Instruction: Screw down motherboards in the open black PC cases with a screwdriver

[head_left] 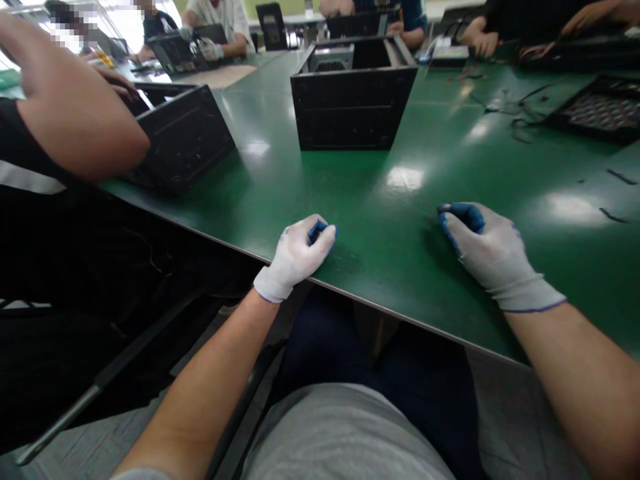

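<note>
My left hand, in a white glove with blue fingertips, rests at the front edge of the green table. Its fingers are curled towards the thumb, and what they hold, if anything, is hidden. Further right, my right hand, gloved the same way, lies over the table with thumb and fingers curled together; a small dark thing shows at its fingertips, too small to name. Beyond both hands a black computer case stands on the table, touched by neither.
At the left, another person's arm reaches over a second black case. Cables and a black tray lie at the right. Several people work across the table. A metal bar shows at lower left.
</note>
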Tool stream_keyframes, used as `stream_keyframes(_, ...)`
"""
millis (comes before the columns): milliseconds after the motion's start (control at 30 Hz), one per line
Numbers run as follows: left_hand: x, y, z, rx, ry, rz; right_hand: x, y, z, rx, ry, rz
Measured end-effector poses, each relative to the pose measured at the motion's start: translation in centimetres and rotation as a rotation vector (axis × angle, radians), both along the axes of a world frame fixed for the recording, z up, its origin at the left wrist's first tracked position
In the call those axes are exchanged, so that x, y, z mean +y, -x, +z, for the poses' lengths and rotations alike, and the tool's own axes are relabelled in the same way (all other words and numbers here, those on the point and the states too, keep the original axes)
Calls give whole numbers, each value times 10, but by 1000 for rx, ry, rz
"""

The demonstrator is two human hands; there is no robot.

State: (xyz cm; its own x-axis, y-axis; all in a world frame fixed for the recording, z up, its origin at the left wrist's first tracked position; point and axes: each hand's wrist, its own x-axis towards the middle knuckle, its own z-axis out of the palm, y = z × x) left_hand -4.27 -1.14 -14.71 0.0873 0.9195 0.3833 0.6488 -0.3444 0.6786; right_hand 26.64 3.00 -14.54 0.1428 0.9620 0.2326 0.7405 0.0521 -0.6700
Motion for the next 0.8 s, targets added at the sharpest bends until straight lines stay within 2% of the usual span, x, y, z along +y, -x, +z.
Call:
stream_keyframes(267,-2,-2,4,4,9,1,2,-8,-9,-23,5,2)
stream_keyframes(567,-3,-3,5,-15,18,0,-3,-2,0,-43,20,-65)
stream_keyframes(800,-4,-4,5,-7,15,5,-3,-2,-1,-34,-2,-57)
